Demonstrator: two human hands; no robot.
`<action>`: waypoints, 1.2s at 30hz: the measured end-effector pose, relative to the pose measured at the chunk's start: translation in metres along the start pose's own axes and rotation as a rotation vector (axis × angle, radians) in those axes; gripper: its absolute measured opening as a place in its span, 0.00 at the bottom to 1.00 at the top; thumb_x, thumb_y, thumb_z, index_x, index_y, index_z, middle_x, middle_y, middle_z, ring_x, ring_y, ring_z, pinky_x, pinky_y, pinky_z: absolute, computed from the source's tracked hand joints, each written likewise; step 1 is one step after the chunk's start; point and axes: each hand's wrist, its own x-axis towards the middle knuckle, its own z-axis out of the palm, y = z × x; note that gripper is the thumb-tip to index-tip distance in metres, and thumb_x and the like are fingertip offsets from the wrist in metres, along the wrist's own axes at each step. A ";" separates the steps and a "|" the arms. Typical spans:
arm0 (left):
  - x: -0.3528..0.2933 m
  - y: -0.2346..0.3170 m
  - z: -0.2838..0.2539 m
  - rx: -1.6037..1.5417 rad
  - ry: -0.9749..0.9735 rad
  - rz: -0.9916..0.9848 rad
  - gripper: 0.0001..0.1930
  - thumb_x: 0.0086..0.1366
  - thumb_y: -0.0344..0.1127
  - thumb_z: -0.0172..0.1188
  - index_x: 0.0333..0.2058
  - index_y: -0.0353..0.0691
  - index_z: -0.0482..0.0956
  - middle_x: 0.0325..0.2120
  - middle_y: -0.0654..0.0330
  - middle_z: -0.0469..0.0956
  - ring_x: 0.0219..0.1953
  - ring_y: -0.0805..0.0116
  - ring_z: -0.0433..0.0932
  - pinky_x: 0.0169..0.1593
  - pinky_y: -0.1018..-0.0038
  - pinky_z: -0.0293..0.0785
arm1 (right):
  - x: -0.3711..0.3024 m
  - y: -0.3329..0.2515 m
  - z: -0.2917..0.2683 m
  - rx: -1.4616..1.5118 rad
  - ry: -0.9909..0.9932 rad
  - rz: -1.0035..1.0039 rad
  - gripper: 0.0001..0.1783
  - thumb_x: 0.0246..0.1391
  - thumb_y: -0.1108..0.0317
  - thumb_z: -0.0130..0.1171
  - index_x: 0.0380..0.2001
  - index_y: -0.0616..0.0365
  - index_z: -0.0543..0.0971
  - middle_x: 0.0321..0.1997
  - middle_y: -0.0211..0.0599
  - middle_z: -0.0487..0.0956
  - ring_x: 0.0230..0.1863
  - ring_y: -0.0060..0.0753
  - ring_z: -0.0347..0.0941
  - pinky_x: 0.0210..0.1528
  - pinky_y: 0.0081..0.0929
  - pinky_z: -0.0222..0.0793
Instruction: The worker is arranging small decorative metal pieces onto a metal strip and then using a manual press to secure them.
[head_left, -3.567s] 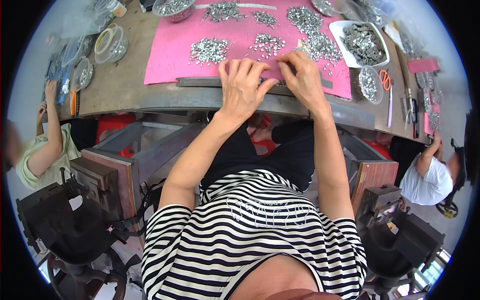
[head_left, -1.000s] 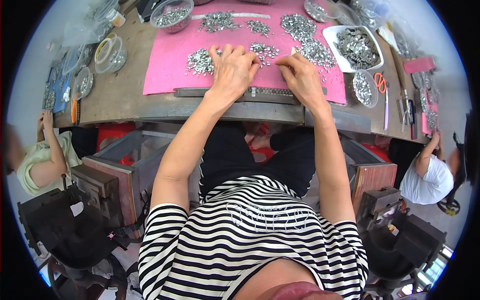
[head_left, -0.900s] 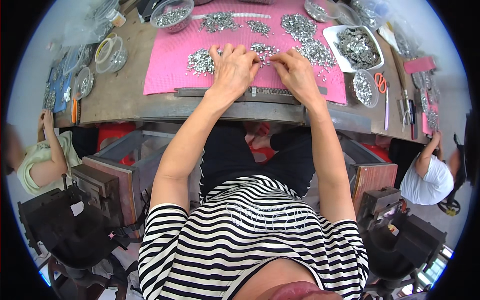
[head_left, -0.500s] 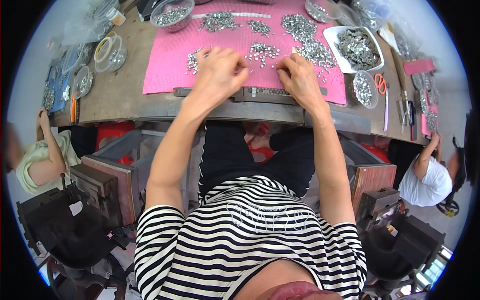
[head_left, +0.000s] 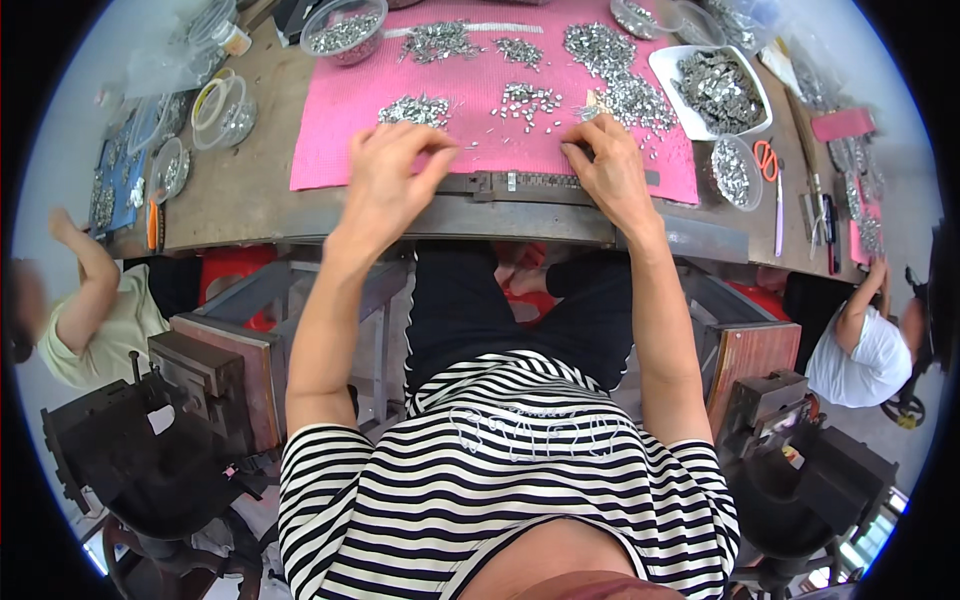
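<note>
My left hand (head_left: 390, 178) hovers over the front of the pink mat (head_left: 330, 160), just nearer than a small pile of silvery metal pieces (head_left: 414, 111). Its thumb and fingers draw together in a pinch; whatever lies between them is too small to make out. Above the right part of a long metal fixture bar (head_left: 480, 186) is my right hand (head_left: 612, 168), also pinched, its fingertips beside a larger heap of metal pieces (head_left: 638, 104). What it holds, if anything, is hidden. A row of small metal links (head_left: 548, 181) lies along the bar between both hands.
Loose bits (head_left: 528, 100) and more piles (head_left: 598, 50) dot the mat. A white tray of metal parts (head_left: 715, 95), a clear tub (head_left: 735, 172) and orange-handled scissors (head_left: 766, 160) stand right. Another tub (head_left: 343, 32) is far left. People work at both sides.
My left hand has come back toward me and left from the small pile, which now shows more fully. My right hand has barely moved. The person at left has raised a hand.
</note>
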 end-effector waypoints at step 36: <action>0.044 0.013 0.073 0.165 0.053 0.202 0.05 0.58 0.37 0.67 0.30 0.44 0.85 0.30 0.62 0.79 0.42 0.61 0.76 0.61 0.45 0.55 | -0.004 -0.004 -0.008 -0.224 -0.028 -0.030 0.05 0.53 0.68 0.65 0.33 0.55 0.84 0.28 0.34 0.78 0.34 0.39 0.77 0.40 0.38 0.64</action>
